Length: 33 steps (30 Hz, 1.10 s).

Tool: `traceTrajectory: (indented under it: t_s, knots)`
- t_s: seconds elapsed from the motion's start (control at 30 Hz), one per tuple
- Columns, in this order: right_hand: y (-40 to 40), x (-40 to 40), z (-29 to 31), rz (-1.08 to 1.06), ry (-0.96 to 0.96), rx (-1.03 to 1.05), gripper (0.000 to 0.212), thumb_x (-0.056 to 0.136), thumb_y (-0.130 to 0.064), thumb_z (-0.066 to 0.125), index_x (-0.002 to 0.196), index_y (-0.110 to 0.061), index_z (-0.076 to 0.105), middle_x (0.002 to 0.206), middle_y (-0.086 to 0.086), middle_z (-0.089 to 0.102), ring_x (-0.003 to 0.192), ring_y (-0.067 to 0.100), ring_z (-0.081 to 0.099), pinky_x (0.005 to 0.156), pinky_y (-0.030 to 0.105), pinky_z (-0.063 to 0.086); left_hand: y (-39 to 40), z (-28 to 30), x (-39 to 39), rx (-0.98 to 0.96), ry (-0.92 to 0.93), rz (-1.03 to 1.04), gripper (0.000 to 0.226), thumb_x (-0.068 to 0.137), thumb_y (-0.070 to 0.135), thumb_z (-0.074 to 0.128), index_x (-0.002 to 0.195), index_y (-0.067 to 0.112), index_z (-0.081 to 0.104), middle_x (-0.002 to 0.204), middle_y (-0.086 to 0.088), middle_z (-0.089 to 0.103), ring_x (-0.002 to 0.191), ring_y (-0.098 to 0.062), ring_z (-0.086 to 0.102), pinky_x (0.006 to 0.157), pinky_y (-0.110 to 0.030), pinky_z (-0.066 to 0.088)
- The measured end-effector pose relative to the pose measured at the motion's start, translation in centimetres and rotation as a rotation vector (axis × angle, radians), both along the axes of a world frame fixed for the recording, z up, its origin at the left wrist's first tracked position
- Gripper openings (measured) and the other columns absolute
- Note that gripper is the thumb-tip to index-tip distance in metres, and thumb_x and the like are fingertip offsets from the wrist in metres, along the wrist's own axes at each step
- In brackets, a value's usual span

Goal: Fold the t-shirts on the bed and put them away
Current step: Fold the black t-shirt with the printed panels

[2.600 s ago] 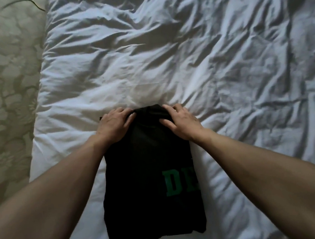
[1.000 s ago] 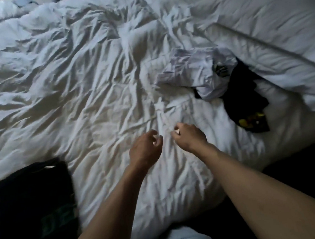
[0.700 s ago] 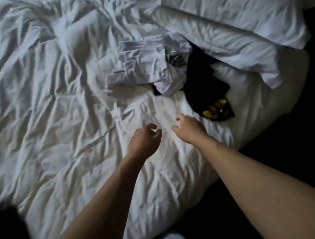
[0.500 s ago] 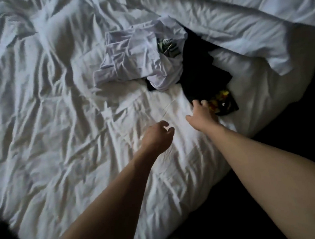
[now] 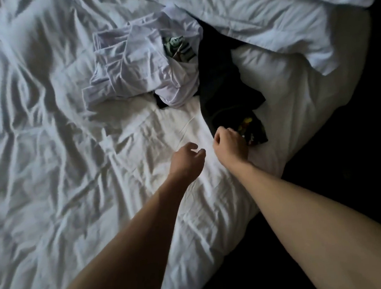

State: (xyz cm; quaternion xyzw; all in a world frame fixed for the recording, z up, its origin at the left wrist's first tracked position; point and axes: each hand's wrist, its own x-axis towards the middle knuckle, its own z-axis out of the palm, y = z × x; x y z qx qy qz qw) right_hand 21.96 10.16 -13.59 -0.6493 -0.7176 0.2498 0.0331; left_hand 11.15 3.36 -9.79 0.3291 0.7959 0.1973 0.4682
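The right hand (image 5: 230,144) curls its fingers on the soft black crumpled t-shirt (image 5: 222,89). The left hand (image 5: 187,160), just beside it, hangs loose and holds nothing over the wrinkly white bed sheet (image 5: 60,154). A bunched pale purple t-shirt (image 5: 140,66) lies past both hands.

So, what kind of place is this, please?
Most likely a bedroom: a bed with a rumpled white duvet, a pillow near the top, and two crumpled t-shirts, white and black.
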Motion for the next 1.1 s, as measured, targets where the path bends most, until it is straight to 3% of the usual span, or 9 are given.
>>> traceTrajectory:
  t_s: [0.2, 0.3, 0.43, 0.63, 0.77, 0.83, 0.97, 1.03, 1.1]
  knots:
    - [-6.3, -3.0, 2.9, -0.195, 0.234, -0.244, 0.06, 0.091, -0.025, 0.066, 0.139, -0.006, 0.037, 0.129, 0.021, 0.059, 0.118, 0.037, 0.057, 0.092, 0.038, 0.044, -3.9, 0.5, -1.5, -0.033, -0.134, 0.217, 0.048, 0.09, 0.046, 0.056, 0.124, 0.013, 0.062, 0.117, -0.014, 0.068, 0.108, -0.033, 0.064, 0.095, -0.044, 0.053]
    - [-9.5, -4.4, 3.3, -0.425, 0.502, -0.466, 0.037, 0.089, -0.025, 0.068, 0.117, -0.004, 0.058, 0.113, 0.018, 0.067, 0.099, 0.028, 0.065, 0.075, 0.03, 0.049, -7.8, 0.9, -2.5, -0.042, -0.265, 0.244, 0.04, 0.097, 0.05, 0.049, 0.108, 0.017, 0.068, 0.104, -0.007, 0.07, 0.095, -0.027, 0.064, 0.087, -0.041, 0.051]
    - [-14.3, -6.5, 4.6, -0.355, 0.536, -0.608, 0.022, 0.09, -0.023, 0.063, 0.075, -0.007, 0.059, 0.075, 0.01, 0.062, 0.067, 0.021, 0.058, 0.063, 0.034, 0.05, -14.1, 2.1, -3.7, -0.023, -0.571, 0.426, 0.04, 0.097, 0.055, 0.047, 0.111, 0.022, 0.067, 0.094, 0.002, 0.072, 0.087, -0.015, 0.066, 0.085, -0.034, 0.049]
    - [-19.1, -11.1, 9.2, -0.207, 0.683, -0.891, 0.025, 0.097, -0.007, 0.042, 0.075, -0.017, 0.048, 0.061, 0.003, 0.052, 0.037, 0.01, 0.047, 0.047, 0.024, 0.034, -21.8, 5.0, -7.4, 0.243, -0.553, 0.646, 0.028, 0.098, 0.033, 0.057, 0.097, 0.007, 0.068, 0.071, -0.003, 0.067, 0.065, -0.015, 0.063, 0.059, -0.023, 0.049]
    - [-21.6, -14.2, 12.1, 0.108, 0.683, -0.816, 0.022, 0.099, -0.017, 0.05, 0.078, -0.022, 0.055, 0.068, 0.004, 0.052, 0.047, 0.012, 0.048, 0.042, 0.023, 0.031, -25.7, 7.5, -11.3, 0.322, -0.253, 0.685, 0.028, 0.092, 0.04, 0.057, 0.082, 0.02, 0.074, 0.072, 0.0, 0.071, 0.073, -0.018, 0.066, 0.072, -0.039, 0.052]
    - [-23.2, -15.8, 13.1, 0.198, 0.742, -0.748, 0.01, 0.098, -0.019, 0.056, 0.099, -0.022, 0.066, 0.081, 0.004, 0.058, 0.062, 0.01, 0.054, 0.05, 0.019, 0.042, -28.0, 8.9, -13.3, 0.331, -0.156, 0.713, 0.038, 0.087, 0.049, 0.052, 0.081, 0.018, 0.073, 0.074, -0.002, 0.072, 0.072, -0.019, 0.066, 0.074, -0.043, 0.054]
    - [-27.3, -17.4, 13.7, 0.616, 0.693, -0.783, 0.069, 0.081, -0.039, 0.076, 0.143, -0.034, 0.046, 0.128, 0.002, 0.057, 0.118, 0.009, 0.058, 0.098, 0.025, 0.049, -31.8, 12.1, -16.8, 0.324, -0.23, 0.886, 0.04, 0.097, 0.046, 0.053, 0.082, 0.015, 0.073, 0.073, -0.005, 0.072, 0.073, -0.026, 0.068, 0.072, -0.042, 0.054]
    - [-29.1, -18.4, 14.9, 0.703, 0.655, -0.761, 0.072, 0.077, -0.044, 0.077, 0.142, -0.032, 0.047, 0.125, 0.005, 0.059, 0.116, 0.014, 0.06, 0.099, 0.034, 0.051, -33.5, 13.4, -18.2, 0.354, -0.315, 0.913, 0.039, 0.094, 0.046, 0.056, 0.085, 0.012, 0.073, 0.078, -0.01, 0.074, 0.077, -0.03, 0.07, 0.074, -0.041, 0.054]
    - [-30.2, -19.9, 16.1, 0.696, 0.703, -0.691, 0.042, 0.081, -0.037, 0.07, 0.119, -0.024, 0.06, 0.102, 0.009, 0.065, 0.095, 0.019, 0.066, 0.087, 0.043, 0.055, -35.2, 14.8, -19.0, 0.42, -0.417, 0.916, 0.034, 0.093, 0.039, 0.062, 0.094, 0.006, 0.073, 0.084, -0.014, 0.074, 0.079, -0.029, 0.07, 0.074, -0.035, 0.056]
